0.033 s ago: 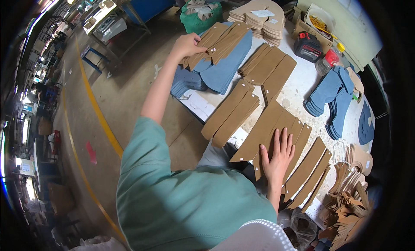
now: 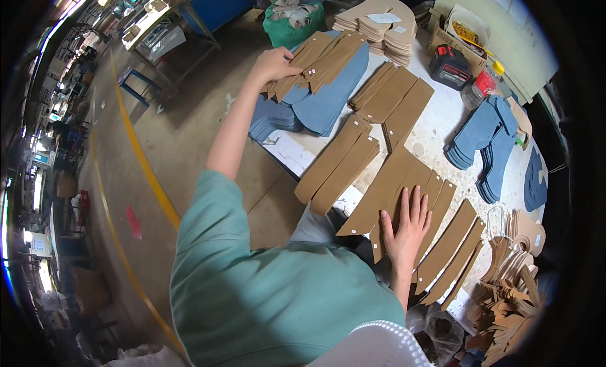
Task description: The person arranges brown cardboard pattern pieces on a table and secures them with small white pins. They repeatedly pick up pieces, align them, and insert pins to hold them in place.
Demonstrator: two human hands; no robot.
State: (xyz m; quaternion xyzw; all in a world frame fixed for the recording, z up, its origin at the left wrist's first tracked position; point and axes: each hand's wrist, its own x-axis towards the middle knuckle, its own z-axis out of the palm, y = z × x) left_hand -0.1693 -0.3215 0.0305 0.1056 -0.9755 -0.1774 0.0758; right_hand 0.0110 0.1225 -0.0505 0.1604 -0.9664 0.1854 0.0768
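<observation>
The left hand (image 2: 273,64) gripped tan cardboard patterns (image 2: 322,60) at the counter's (image 2: 435,130) far edge, while the right hand (image 2: 407,225) lay flat, fingers spread, on nearer strips (image 2: 391,190).

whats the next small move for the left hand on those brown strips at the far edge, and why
Probably close the left hand on the top brown cardboard strips and lift them off. Its fingers already curl over the end of that fanned stack, which lies on the blue fabric pieces. The right hand rests flat on the near brown cardboard panels, seemingly steadying them.
</observation>
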